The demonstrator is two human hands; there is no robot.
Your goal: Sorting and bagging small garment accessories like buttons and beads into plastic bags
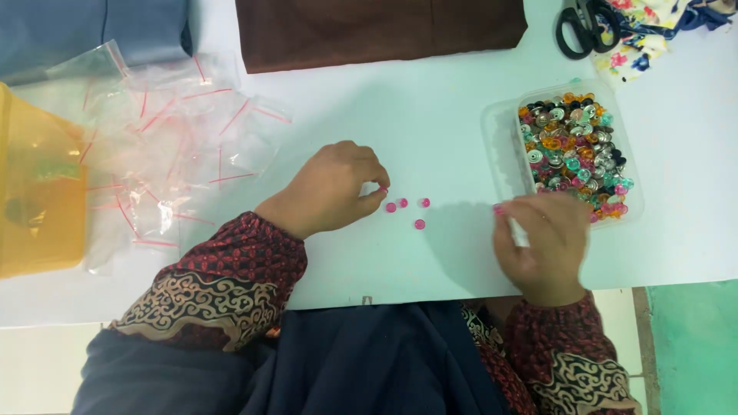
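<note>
White tabletop fills the scene, and the big things sit round its edge: brown folded cloth at twelve o'clock, blue-grey cloth at eleven, a yellow plastic tub at nine with a heap of clear zip bags with red seal strips beside it. Black-handled scissors lie at one o'clock on a flowered fabric scrap. At three o'clock stands a clear plastic box full of mixed coloured snap buttons.

Nearer the middle, the left hand is curled, thumb and forefinger pinched together on one pink button. Four more loose pink buttons lie on the table just at its three o'clock — between the two hands. The right hand rests against the box's near edge, fingertips closed on another small pink piece — I cannot tell exactly what it is.
</note>
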